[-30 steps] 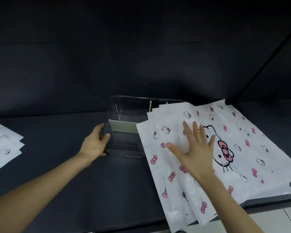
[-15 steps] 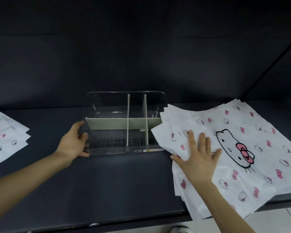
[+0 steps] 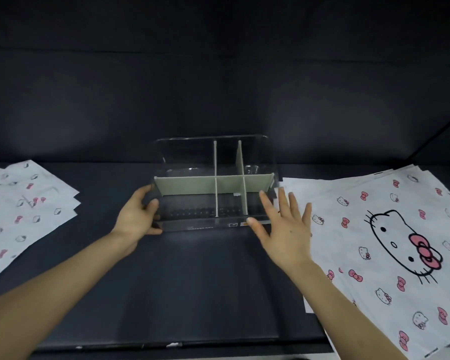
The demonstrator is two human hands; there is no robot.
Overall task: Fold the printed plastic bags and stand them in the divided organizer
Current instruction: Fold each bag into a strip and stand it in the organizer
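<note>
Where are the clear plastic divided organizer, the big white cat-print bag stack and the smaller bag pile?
clear plastic divided organizer (image 3: 187, 185): head view, pale cross divider.
big white cat-print bag stack (image 3: 392, 237): head view, large cat face on top bag.
smaller bag pile (image 3: 24, 209): head view, top sheet's middle.

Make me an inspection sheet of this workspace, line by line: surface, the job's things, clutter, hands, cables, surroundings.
Surface: dark matte tabletop, carrying everything listed below.
Job's things: clear plastic organizer with pale dividers, upright at centre back, no bags in it; right stack of white printed plastic bags, flat, unfolded, fanned out; left stack of white printed plastic bags, flat, unfolded.
Clutter: nothing seen.
Hands: left hand grips the organizer's left end; right hand open, fingers spread, at its right front corner, contact unclear.
Cables: nothing seen.
Surroundings: dark backdrop wall behind the table.
</note>
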